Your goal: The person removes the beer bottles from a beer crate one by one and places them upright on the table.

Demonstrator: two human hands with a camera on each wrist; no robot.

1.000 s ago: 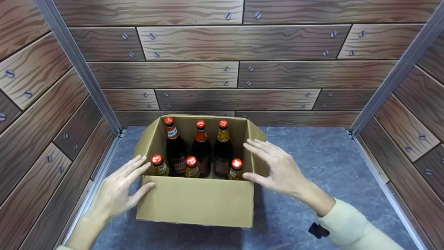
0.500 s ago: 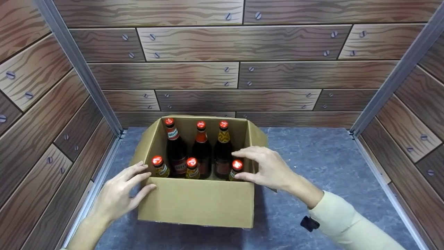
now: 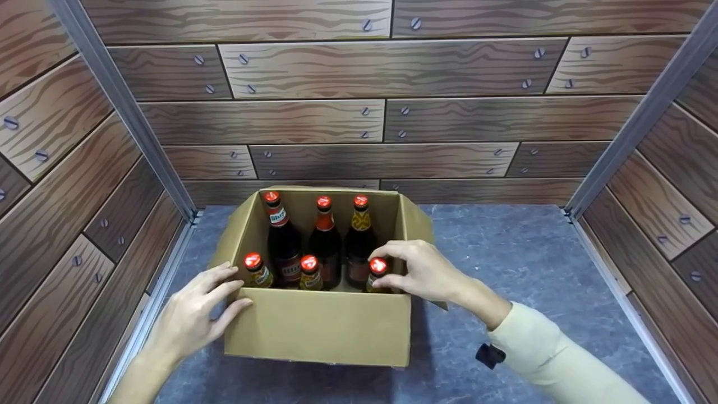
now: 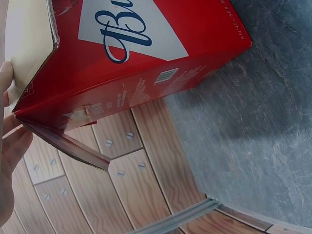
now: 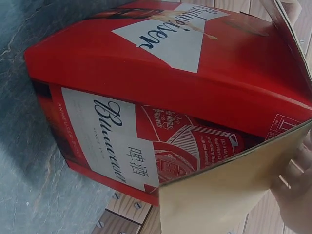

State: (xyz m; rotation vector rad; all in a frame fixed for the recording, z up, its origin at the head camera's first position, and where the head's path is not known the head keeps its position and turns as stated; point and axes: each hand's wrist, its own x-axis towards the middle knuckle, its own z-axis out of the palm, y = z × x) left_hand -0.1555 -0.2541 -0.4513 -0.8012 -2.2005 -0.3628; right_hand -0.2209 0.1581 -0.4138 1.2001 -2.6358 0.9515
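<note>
A: Grey stone-look floor (image 3: 521, 252), wood-plank walls (image 3: 392, 118) behind. Nearest item?

B: Left hand (image 3: 193, 314), lower left of frame, fingers spread flat on the cardboard box (image 3: 317, 325) at its near left corner.

A: Right hand (image 3: 426, 272)?

B: Centre frame, over the box's right edge. Thumb and forefinger pinch the red-capped bottle (image 3: 378, 275) in the near right corner.

A: Farther back?

B: Five more bottles (image 3: 325, 241) upright inside.

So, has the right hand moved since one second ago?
Yes. The right hand went left and down from the box's right flap and now pinches the front right bottle at its cap.
</note>
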